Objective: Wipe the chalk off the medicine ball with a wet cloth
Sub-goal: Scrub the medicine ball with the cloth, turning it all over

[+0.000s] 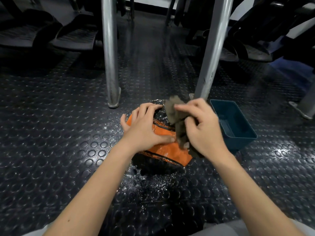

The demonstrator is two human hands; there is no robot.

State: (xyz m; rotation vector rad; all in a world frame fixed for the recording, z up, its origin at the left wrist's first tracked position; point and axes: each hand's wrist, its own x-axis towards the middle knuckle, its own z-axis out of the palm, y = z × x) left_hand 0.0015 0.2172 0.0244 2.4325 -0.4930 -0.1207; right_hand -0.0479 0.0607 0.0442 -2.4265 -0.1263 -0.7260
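Observation:
An orange and black medicine ball [163,151] sits on the studded rubber floor, speckled with white chalk. My left hand [144,126] lies flat over its left upper side, fingers spread and pressing on it. My right hand [202,128] grips a crumpled brown-grey cloth [175,111] over the ball's right upper part. The cloth's far end sticks up past my fingers, and its lower end hangs under my palm.
A teal plastic tub [238,133] stands just right of the ball. Two metal posts [111,65] [211,65] rise behind it. Chalk dust [150,183] is scattered on the floor in front. Dark gym equipment lines the back.

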